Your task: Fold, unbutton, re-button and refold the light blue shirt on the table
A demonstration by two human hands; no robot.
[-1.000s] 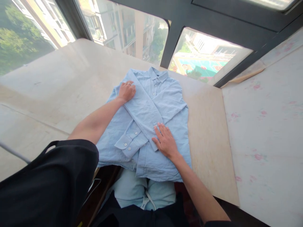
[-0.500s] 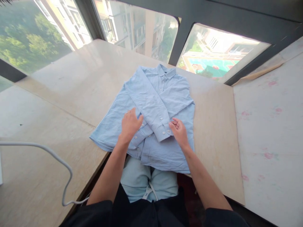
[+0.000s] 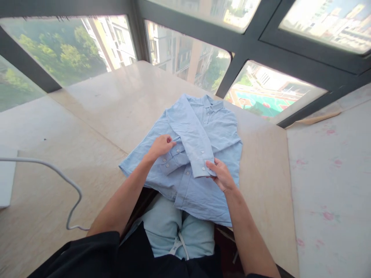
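Now right hand [image 3: 222, 176] in pinch on shirt cuff [image 3: 201, 169], left hand [image 3: 161, 146] likewise on sleeve [image 3: 174, 157]

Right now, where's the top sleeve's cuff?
Head view, centre: the cuff lies on the front of the blue shirt, its right edge pinched by the right hand; the left hand touches the other sleeve left of it.

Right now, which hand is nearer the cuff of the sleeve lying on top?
Right. The right hand pinches the top cuff at its near-right corner; the left hand is off to the cuff's left, curled on the lower sleeve of the shirt.
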